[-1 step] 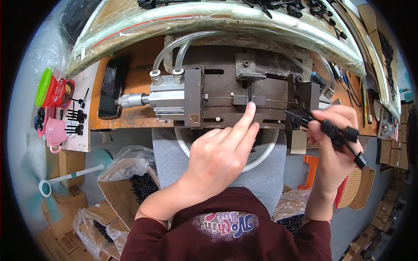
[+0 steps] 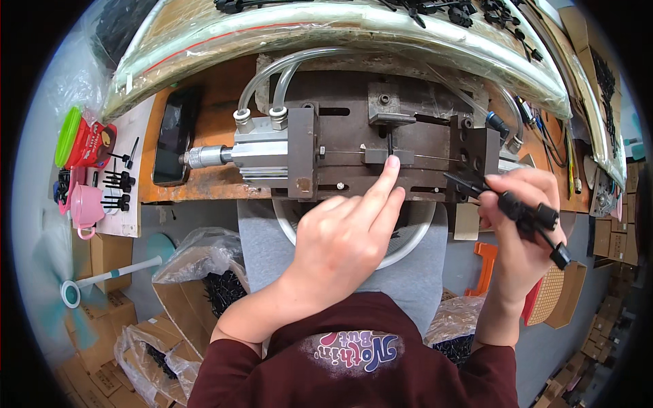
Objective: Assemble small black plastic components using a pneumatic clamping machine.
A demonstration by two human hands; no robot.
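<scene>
My left hand (image 2: 345, 228) reaches over the fixture with its index and middle fingers stretched out. The index fingertip touches the near end of a thin black rod (image 2: 390, 141), which lies across a small dark metal block (image 2: 378, 156). Beyond, the rod's far end passes under a grey metal stop (image 2: 389, 117). My right hand (image 2: 520, 217), at the fixture's right end, is closed around several black threaded plastic parts with knobbed heads (image 2: 518, 207). Their threaded ends point left and their heads hang down toward my palm, which partly hides them.
A pneumatic cylinder (image 2: 262, 160) with clear hoses is fixed on the left of the dark fixture base (image 2: 340, 129). Left of it lies a black phone (image 2: 175, 136). Black parts lie on the plastic-covered shelf (image 2: 340, 30). A pink cup (image 2: 87, 206) stands far left; open boxes sit below.
The parts in my right hand have tilted slightly, with their lower heads a little lower. My left index fingertip has edged slightly farther from me.
</scene>
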